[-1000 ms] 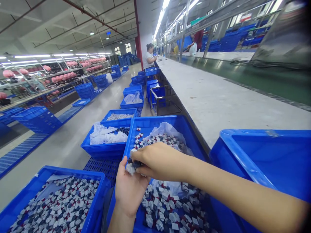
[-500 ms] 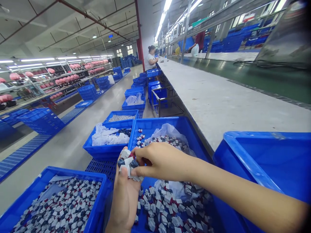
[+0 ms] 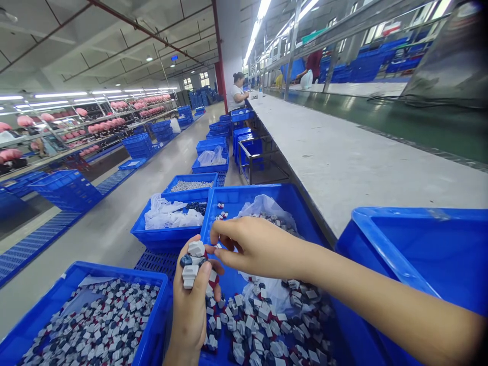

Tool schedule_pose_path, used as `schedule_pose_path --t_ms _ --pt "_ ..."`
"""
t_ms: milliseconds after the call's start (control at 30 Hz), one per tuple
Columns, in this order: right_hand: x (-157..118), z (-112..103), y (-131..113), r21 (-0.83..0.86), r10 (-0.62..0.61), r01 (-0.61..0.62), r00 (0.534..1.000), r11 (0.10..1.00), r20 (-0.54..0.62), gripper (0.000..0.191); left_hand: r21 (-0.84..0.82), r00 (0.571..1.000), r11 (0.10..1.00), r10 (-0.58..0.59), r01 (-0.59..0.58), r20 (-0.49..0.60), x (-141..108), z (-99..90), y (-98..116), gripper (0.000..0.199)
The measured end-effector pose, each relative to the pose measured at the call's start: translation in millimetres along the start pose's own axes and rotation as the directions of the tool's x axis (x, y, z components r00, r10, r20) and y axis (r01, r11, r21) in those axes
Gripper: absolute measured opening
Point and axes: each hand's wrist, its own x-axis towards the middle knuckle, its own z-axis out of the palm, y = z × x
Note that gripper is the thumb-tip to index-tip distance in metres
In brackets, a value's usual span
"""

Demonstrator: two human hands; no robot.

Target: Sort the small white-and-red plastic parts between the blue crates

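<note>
My left hand [image 3: 190,300] is closed around several small plastic pieces [image 3: 190,272], white, dark blue and dark red, with the thumb pressed over them. Just right of it, my right hand [image 3: 244,244] has its fingers curled towards the thumb. A bit of a small white piece [image 3: 218,246] shows between those fingertips; the rest is hidden by the hand. Both hands are above a large blue bin [image 3: 263,189] with many loose pieces of the same kind [image 3: 259,325] and thin white plastic sheeting [image 3: 274,297].
A blue bin [image 3: 162,300] of similar pieces stands at lower left. Beyond are smaller blue bins, one with white plastic bags [image 3: 168,216]. A long white worktable [image 3: 324,147] runs along the right, with another blue bin [image 3: 400,254] near me. A person [image 3: 237,94] sits farther along.
My right hand has drawn slightly back from the pieces in my left hand. The left hand has turned and shifted a little left, its thumb now closing over the pieces.
</note>
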Motion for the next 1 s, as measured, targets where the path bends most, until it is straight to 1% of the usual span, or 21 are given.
schedule_pose_path --t_ms 67,133,200,233,267,333,400,433,467,533,600,667,733,800,900,1000 --pt "0 0 0 0.037 -0.004 0.004 1.000 0.999 -0.021 0.024 0.006 0.999 1.000 -0.015 0.015 0.032 -1 -0.5 2 0.057" --pt "0 1 0 0.061 -0.015 0.015 1.000 0.998 0.001 0.030 -0.033 0.996 0.997 -0.064 0.066 0.066 -3 0.2 4 0.057" --pt "-1 3 1 0.067 -0.020 0.018 0.999 0.998 0.027 0.031 -0.146 0.983 0.973 -0.166 0.177 0.083 -3 1.8 7 0.052" --pt "-1 4 1 0.064 -0.016 0.014 0.999 0.998 0.032 0.032 -0.233 0.968 0.940 -0.233 0.249 0.091 -3 2.8 9 0.047" --pt "-1 5 1 0.056 -0.012 0.011 1.000 0.998 0.028 0.031 -0.335 0.948 0.887 -0.302 0.318 0.101 -2 3.7 11 0.040" --pt "-1 6 2 0.025 -0.012 0.011 1.000 1.000 0.010 0.031 -0.535 0.901 0.734 -0.411 0.419 0.142 2 5.0 15 0.031" --pt "-1 6 3 -0.012 -0.048 0.048 0.999 0.999 0.005 0.032 -0.672 0.873 0.590 -0.449 0.448 0.188 5 5.5 19 0.031" --pt "-1 7 3 -0.035 -0.089 0.090 0.996 0.995 0.013 0.034 -0.704 0.868 0.549 -0.455 0.451 0.201 6 5.7 21 0.032" --pt "-1 7 3 -0.064 -0.139 0.140 0.990 0.988 0.024 0.037 -0.717 0.865 0.532 -0.458 0.452 0.205 6 5.9 22 0.031" --pt "-1 10 1 -0.132 -0.238 0.242 0.970 0.961 0.047 0.040 -0.715 0.870 0.544 -0.458 0.439 0.186 6 6.7 24 0.030" --pt "0 13 -1 -0.198 -0.298 0.306 0.952 0.931 0.066 0.034 -0.698 0.877 0.580 -0.457 0.420 0.149 5 7.7 25 0.030" --pt "-1 15 -3 -0.234 -0.315 0.327 0.945 0.916 0.088 0.022 -0.683 0.887 0.609 -0.445 0.402 0.125 5 8.1 24 0.031" --pt "-1 16 -3 -0.238 -0.320 0.336 0.942 0.911 0.106 0.015 -0.682 0.897 0.618 -0.423 0.391 0.130 5 6.8 23 0.032" --pt "-1 16 -1 -0.215 -0.331 0.345 0.939 0.914 0.097 0.015 -0.697 0.914 0.613 -0.372 0.373 0.162 6 4.1 22 0.033" --pt "0 16 2 -0.197 -0.347 0.353 0.936 0.915 0.066 0.017 -0.716 0.936 0.604 -0.261 0.349 0.236 7 -0.2 22 0.034" --pt "0 16 1 -0.294 -0.386 0.387 0.920 0.874 0.063 0.017 -0.719 0.947 0.617 -0.171 0.319 0.273 5 -2.6 24 0.039"
